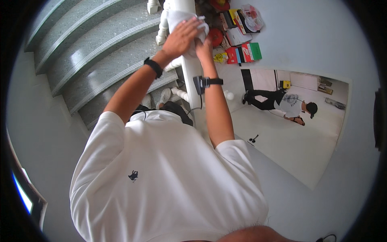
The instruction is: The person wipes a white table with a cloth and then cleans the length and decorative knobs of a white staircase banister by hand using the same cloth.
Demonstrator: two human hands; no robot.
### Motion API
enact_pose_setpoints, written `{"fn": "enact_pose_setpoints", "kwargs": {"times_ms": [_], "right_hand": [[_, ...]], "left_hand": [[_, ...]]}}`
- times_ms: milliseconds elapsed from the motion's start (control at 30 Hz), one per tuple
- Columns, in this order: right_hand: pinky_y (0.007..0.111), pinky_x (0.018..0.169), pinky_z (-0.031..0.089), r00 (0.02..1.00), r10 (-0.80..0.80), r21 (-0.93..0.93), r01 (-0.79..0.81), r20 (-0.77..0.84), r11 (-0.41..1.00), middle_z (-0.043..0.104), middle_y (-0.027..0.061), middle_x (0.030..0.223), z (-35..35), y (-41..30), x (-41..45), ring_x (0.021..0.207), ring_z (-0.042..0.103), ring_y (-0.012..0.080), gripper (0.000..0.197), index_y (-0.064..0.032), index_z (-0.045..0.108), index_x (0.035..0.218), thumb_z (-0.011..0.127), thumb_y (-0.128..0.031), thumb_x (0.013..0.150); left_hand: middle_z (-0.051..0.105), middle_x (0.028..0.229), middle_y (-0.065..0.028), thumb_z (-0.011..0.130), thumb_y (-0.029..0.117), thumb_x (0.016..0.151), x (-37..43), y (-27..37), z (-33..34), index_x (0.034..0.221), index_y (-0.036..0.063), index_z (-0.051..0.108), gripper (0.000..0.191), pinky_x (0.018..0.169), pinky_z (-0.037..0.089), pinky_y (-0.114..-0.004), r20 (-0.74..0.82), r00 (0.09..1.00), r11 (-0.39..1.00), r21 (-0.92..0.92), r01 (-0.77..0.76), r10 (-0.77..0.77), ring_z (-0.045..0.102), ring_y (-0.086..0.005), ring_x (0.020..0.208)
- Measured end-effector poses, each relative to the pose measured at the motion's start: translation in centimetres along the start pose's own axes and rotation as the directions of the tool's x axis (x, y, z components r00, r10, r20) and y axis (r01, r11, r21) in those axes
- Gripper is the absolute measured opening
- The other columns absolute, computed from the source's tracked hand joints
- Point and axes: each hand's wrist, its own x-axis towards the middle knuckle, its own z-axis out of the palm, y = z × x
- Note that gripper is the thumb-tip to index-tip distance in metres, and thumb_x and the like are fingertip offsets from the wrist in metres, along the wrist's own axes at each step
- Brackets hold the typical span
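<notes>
A white cloth [180, 18] lies bunched over the top of a white stair handrail [191, 81]. My left hand [183, 37] presses it against the rail, with the fingers laid together across it. Lower and to the right, my right hand [204, 48] holds the cloth's right side; its fingers are partly hidden and blurred. White turned balusters [162, 31] stand beside the rail. A black band is on each wrist, and a small black device with a cable sits at the right one.
Grey speckled stairs [121, 57] curve along the left. Shoe boxes [246, 53], a plastic bag [251, 18] and red round objects lie beyond the rail. A person [291, 101] in a white shirt and black cap stands farther off, within a pale-framed area at the right.
</notes>
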Motion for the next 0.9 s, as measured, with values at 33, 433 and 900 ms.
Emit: {"fn": "enact_pose_setpoints", "kwargs": {"times_ms": [33, 433, 900], "right_hand": [[0.050, 0.089, 0.047, 1.000, -0.007, 0.018, 0.007, 0.001, 1.000, 0.061, 0.0341, 0.107, -0.1, 1.1, -0.9, 0.103, 0.059, 0.0490, 0.038, 0.0065, 0.059, 0.114, 0.067, -0.015, 0.084], [0.051, 0.086, 0.050, 0.868, 0.465, -0.366, -0.381, 0.173, 0.849, 0.066, 0.0332, 0.102, -9.3, 20.2, -25.1, 0.100, 0.064, 0.0469, 0.051, 0.0058, 0.066, 0.106, 0.060, -0.043, 0.090], [0.051, 0.098, 0.043, 0.958, 0.276, -0.308, -0.240, 0.078, 0.920, 0.043, 0.0354, 0.132, -8.0, 14.6, -28.9, 0.118, 0.048, 0.0502, 0.073, 0.0112, 0.040, 0.130, 0.072, -0.035, 0.084]], "left_hand": [[0.043, 0.152, -0.0095, 0.039, 0.016, 0.092, -0.4, 0.4, 0.9, 0.141, 0.0128, 0.051, 0.051, 0.121, 0.021, -0.046, 0.020, 1.000, 0.996, 0.083, -0.020, 0.018, 0.029, -0.0263, 0.148], [0.068, 0.097, -0.0147, 0.059, 0.023, 0.086, -13.9, 14.4, 17.1, 0.102, 0.0058, 0.063, 0.024, 0.090, 0.048, -0.041, 0.639, 0.744, 0.980, -0.101, -0.172, 0.196, 0.065, -0.0286, 0.098], [0.064, 0.105, -0.0187, 0.069, 0.018, 0.078, -13.4, 13.9, 12.7, 0.116, 0.0056, 0.056, 0.042, 0.095, 0.047, -0.042, 0.666, 0.695, 0.961, -0.228, -0.158, 0.272, 0.061, -0.0347, 0.105]]}}
